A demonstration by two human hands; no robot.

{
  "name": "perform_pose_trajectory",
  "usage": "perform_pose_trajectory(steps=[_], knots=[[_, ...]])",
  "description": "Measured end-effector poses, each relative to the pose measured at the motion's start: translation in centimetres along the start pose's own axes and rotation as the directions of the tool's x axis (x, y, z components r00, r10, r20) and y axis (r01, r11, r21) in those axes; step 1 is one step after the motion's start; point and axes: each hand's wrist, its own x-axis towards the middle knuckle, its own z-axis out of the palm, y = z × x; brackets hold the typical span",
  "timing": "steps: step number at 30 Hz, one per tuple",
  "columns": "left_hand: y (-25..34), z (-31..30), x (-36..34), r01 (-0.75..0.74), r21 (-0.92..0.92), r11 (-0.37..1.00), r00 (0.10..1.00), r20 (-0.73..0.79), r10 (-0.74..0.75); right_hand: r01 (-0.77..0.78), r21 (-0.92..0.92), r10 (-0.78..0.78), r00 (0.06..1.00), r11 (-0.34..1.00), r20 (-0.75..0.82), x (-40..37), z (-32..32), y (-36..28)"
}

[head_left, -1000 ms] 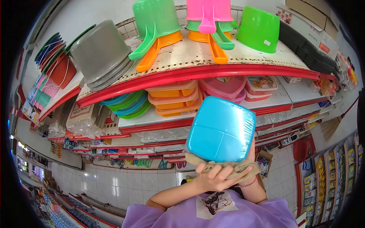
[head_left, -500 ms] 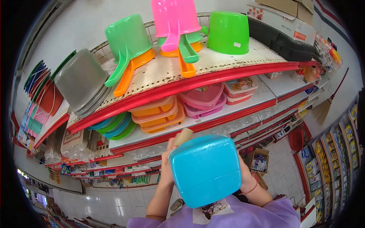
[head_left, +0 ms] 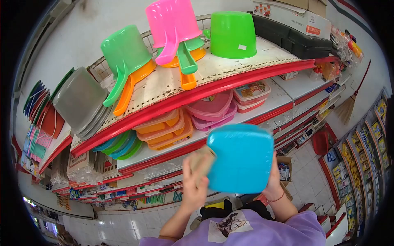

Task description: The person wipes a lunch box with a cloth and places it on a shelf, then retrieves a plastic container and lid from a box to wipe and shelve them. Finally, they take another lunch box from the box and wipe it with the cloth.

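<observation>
A blue square plastic container [head_left: 241, 159] is held up in front of the purple shirt. My right hand [head_left: 274, 182], with a thin bracelet at the wrist, grips its right edge; most of its fingers are behind it. At the container's left side, my left hand [head_left: 195, 186] holds a beige cloth [head_left: 201, 163], blurred, between thumb and fingers. Beyond the container, orange lidded boxes [head_left: 164, 133] and pink and purple boxes [head_left: 211, 107] are stacked on the shelf under the top one.
On the red-edged top shelf [head_left: 230, 82] stand a green dipper [head_left: 125, 51], a pink dipper [head_left: 174, 22], a bright green one [head_left: 232, 35], grey dippers [head_left: 78, 98] and a black case [head_left: 291, 37]. A broom [head_left: 349, 107] leans at the right.
The container has moved up and to the right. My left hand has come away from its side, and the cloth shows more fully. The view has shifted slightly.
</observation>
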Motion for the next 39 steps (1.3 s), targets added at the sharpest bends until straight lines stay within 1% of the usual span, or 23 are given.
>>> perform_pose_trajectory(steps=[1,2,3,4,7,8,9,10,13,14,17,18,20,21,22,23,25,27,30,33,36,38,39], knots=[[0.1,0.2,-0.9,-0.065,0.091,0.994,0.996,0.066,0.059,0.112,-0.127,-0.101,0.991,0.986,0.091,0.2,-0.8,-0.6],[-0.3,0.4,-1.9,0.174,-0.144,0.974,0.981,0.109,-0.159,0.233,-0.243,-0.189,0.963,0.942,0.192,0.5,-2.3,-1.6],[-1.1,0.7,-2.9,0.403,-0.353,0.844,0.914,0.202,-0.352,0.356,-0.343,-0.258,0.919,0.869,0.298,0.7,-3.2,-2.2],[-1.8,0.9,-3.2,0.6,-0.508,0.618,0.799,0.336,-0.499,0.506,-0.558,-0.333,0.86,0.657,0.387,0.0,-2.2,-3.2],[-3.5,0.3,-1.8,0.634,-0.773,0.02,0.615,0.489,-0.619,0.937,-0.345,-0.07,0.348,0.054,0.935,1.4,1.2,-6.5],[-3.9,-0.1,-1.3,0.509,-0.827,-0.239,0.639,0.549,-0.539,0.952,-0.295,0.059,0.3,-0.086,0.952,0.9,1.9,-6.4],[-3.3,-0.4,-1.0,0.523,-0.822,-0.226,0.703,0.566,-0.431,0.951,-0.22,0.193,0.262,-0.218,0.945,0.5,2.7,-6.3],[-3.6,-0.3,-1.3,0.535,-0.839,-0.095,0.72,0.512,-0.469,0.935,-0.122,0.329,0.237,-0.333,0.914,0.3,3.1,-6.2],[-2.8,0.3,-0.9,0.604,-0.758,0.247,0.743,0.423,-0.519,0.896,-0.012,0.392,0.206,-0.444,0.897,0.5,2.8,-5.3],[-2.5,0.5,-0.5,0.623,-0.701,0.349,0.749,0.404,-0.525,0.95,-0.112,0.399,0.226,-0.29,0.888,0.6,3.0,-6.0],[-3.5,0.9,-0.8,0.556,-0.801,0.224,0.768,0.391,-0.507,0.862,-0.465,0.121,0.493,-0.201,0.862,1.2,1.5,-8.2],[-4.0,1.1,-1.0,0.527,-0.835,0.158,0.766,0.386,-0.514,0.778,-0.623,-0.052,0.621,-0.083,0.782,2.2,-0.4,-7.4],[-4.6,1.3,-1.4,0.459,-0.888,0.028,0.761,0.377,-0.527,0.437,-0.687,-0.071,0.867,0.581,0.493,2.3,-2.2,-5.2],[-4.0,1.7,-1.2,0.414,-0.906,0.088,0.776,0.3,-0.555,0.187,-0.542,0.012,0.939,0.819,0.343,2.0,-3.0,-4.2],[-2.9,2.6,-1.2,0.367,-0.918,0.149,0.786,0.221,-0.578,0.037,-0.456,0.136,0.93,0.889,0.342,1.6,-3.4,-2.9],[-2.2,3.5,-1.3,0.322,-0.923,0.209,0.79,0.141,-0.597,-0.124,-0.361,0.258,0.9,0.924,0.352,0.7,-3.3,-1.2],[-2.3,5.3,-2.6,0.336,-0.814,0.474,0.844,0.038,-0.534,-0.122,-0.184,0.159,0.966,0.975,0.202,-1.3,-2.7,1.6],[-3.4,5.5,-3.6,0.3,-0.854,0.425,0.901,0.107,-0.42,-0.258,-0.05,0.259,0.966,0.965,0.023,-0.7,-2.8,1.1],[-5.9,3.5,-3.8,0.428,-0.85,0.307,0.785,0.181,-0.593,-0.168,-0.228,0.171,0.985,0.959,-0.007,0.7,-5.7,-1.1],[-5.7,2.9,-3.2,0.498,-0.813,0.301,0.781,0.27,-0.563,-0.261,-0.428,0.33,0.94,0.865,0.092,1.0,-5.4,-5.1],[-3.8,3.7,-2.7,0.561,-0.763,0.32,0.782,0.362,-0.507,0.006,-0.657,0.202,0.95,0.753,0.24,1.4,-3.6,-5.5],[-2.6,4.6,-2.4,0.515,-0.82,0.249,0.751,0.29,-0.594,-0.151,-0.208,0.204,0.944,0.966,0.26,1.7,-4.2,-6.2],[-2.6,5.0,-2.6,0.464,-0.864,0.197,0.723,0.24,-0.648,-0.221,0.045,0.201,0.941,0.974,0.273,1.9,-4.3,-6.5]])
